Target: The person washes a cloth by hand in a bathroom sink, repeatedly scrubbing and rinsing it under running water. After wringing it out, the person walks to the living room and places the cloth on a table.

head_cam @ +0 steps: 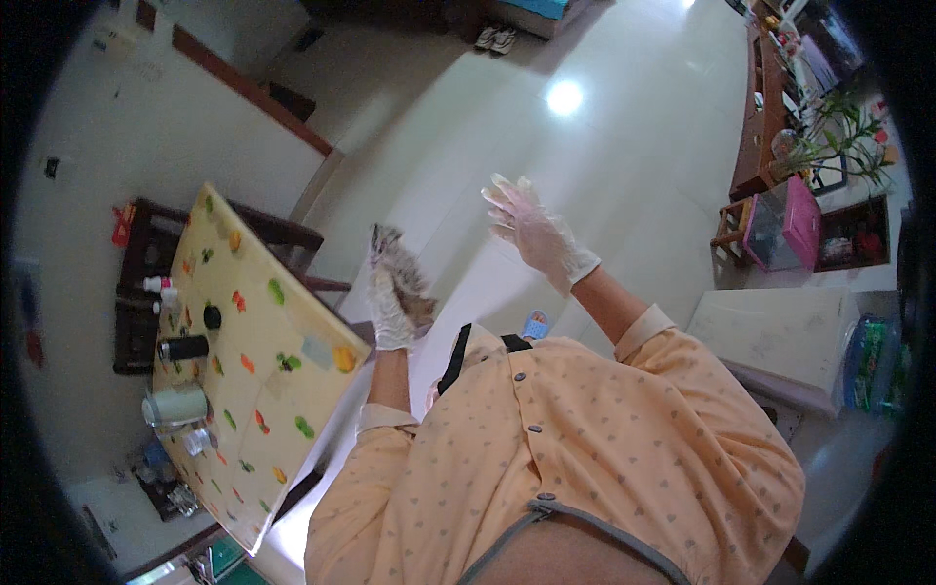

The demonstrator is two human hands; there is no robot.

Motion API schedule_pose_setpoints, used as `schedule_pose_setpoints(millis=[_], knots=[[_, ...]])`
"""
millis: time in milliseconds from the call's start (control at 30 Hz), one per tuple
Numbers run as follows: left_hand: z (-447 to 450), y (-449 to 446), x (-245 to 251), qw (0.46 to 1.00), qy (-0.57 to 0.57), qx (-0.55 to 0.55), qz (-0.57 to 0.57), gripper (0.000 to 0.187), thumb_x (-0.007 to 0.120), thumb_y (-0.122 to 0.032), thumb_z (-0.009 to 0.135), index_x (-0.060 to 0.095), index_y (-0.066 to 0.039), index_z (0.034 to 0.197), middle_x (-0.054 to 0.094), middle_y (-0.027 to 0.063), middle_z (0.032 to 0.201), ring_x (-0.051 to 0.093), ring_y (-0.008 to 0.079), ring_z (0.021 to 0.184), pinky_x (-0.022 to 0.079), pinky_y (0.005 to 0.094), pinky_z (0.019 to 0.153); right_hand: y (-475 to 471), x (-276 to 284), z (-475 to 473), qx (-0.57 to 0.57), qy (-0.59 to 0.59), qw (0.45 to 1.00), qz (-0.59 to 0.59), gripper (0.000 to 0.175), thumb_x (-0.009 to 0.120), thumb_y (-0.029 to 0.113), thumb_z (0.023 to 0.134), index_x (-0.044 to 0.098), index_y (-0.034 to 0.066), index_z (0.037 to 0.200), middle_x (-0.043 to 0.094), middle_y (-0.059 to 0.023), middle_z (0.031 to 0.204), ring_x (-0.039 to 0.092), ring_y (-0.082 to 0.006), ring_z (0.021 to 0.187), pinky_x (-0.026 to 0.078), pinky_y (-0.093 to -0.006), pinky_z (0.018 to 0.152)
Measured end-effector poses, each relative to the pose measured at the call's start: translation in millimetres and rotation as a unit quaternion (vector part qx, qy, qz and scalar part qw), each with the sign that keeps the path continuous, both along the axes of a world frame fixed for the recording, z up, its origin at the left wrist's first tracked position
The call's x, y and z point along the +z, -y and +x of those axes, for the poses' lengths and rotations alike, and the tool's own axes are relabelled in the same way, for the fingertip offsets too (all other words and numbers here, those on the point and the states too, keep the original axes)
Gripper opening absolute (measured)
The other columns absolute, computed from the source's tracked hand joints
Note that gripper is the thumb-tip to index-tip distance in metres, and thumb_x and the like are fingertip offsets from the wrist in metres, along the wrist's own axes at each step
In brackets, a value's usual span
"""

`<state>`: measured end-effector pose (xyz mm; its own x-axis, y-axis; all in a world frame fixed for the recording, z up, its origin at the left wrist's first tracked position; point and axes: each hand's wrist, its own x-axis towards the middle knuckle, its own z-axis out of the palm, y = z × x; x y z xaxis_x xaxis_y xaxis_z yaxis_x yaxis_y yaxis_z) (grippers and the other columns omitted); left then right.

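My left hand (pixel 391 314), in a thin translucent glove, grips a crumpled grey-brown cloth (pixel 404 267) that hangs beyond the fingers. It is beside the near corner of a table with a yellow tablecloth (pixel 256 391) printed with fruit and vegetables. Out over the pale tiled floor (pixel 643 146), my right hand (pixel 532 232) wears a matching glove. Its fingers are apart and nothing is in it.
On the table stand a pale green kettle (pixel 179 406), a black cylindrical bottle (pixel 184 347) and a clear cup (pixel 197 441). A white cabinet (pixel 768 333) is to my right. Beyond it stands a pink-lidded plastic box (pixel 779 223) on a wooden stool (pixel 731 223).
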<state>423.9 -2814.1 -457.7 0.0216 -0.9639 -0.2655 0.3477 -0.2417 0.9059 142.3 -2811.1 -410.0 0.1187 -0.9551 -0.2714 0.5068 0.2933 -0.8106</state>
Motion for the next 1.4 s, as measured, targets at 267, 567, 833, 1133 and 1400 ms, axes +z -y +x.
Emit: schedule_pose_setpoints(millis=[267,567,833,1133,1400], knots=[[-249.4,74.4,80.8,0.911,-0.298,-0.264,0.105,0.057,0.042,-0.053,0.102,0.043,-0.017,0.146,0.051,0.0029,0.142,0.049,0.0215,0.130,0.039,0.0401,0.111,82.5,-19.0,-72.4,-0.117,-0.602,0.762,-0.205,0.059,0.039,0.035,0.104,0.026,0.0082,0.155,0.022,-0.0178,0.160,0.018,-0.0339,0.149,0.017,-0.0436,0.119],[-357.4,209.3,50.7,0.869,-0.268,-0.387,0.150,0.063,0.040,-0.061,0.099,0.043,-0.020,0.146,0.052,0.0008,0.141,0.050,0.0178,0.128,0.041,0.0372,0.108,135.7,-25.7,-156.4,-0.162,-0.446,0.864,-0.170,0.073,0.050,0.024,0.098,0.011,0.0077,0.158,0.004,-0.0172,0.165,0.003,-0.0361,0.151,0.008,-0.0391,0.122],[-507.4,307.2,64.6,0.798,-0.250,-0.523,0.163,0.066,0.042,-0.064,0.097,0.044,-0.017,0.143,0.054,0.0014,0.138,0.052,0.0177,0.125,0.044,0.0364,0.107,249.4,-26.8,-304.4,-0.375,-0.474,0.793,-0.070,0.073,0.065,0.029,0.092,0.030,0.0113,0.154,0.018,-0.0180,0.162,0.017,-0.0359,0.149,0.014,-0.0394,0.122],[-680.6,354.3,73.1,0.737,-0.190,-0.629,0.159,0.076,0.040,-0.066,0.096,0.035,-0.012,0.148,0.040,0.0037,0.149,0.040,0.0199,0.135,0.033,0.0351,0.114,269.7,-26.8,-503.1,-0.461,-0.097,0.882,-0.020,0.035,0.063,0.032,0.094,0.067,0.0025,0.112,0.069,-0.0083,0.113,0.065,-0.0257,0.104,0.051,-0.0327,0.093],[-862.1,448.7,112.5,0.751,0.133,-0.535,-0.363,0.062,0.042,-0.040,0.105,0.025,-0.008,0.155,0.025,0.0173,0.160,0.026,0.0294,0.147,0.016,0.0432,0.120,316.1,30.9,-708.0,-0.386,-0.506,0.765,-0.097,0.067,0.075,0.022,0.086,0.043,0.0062,0.143,0.053,-0.0066,0.140,0.053,-0.0178,0.125,0.042,-0.0318,0.110]])
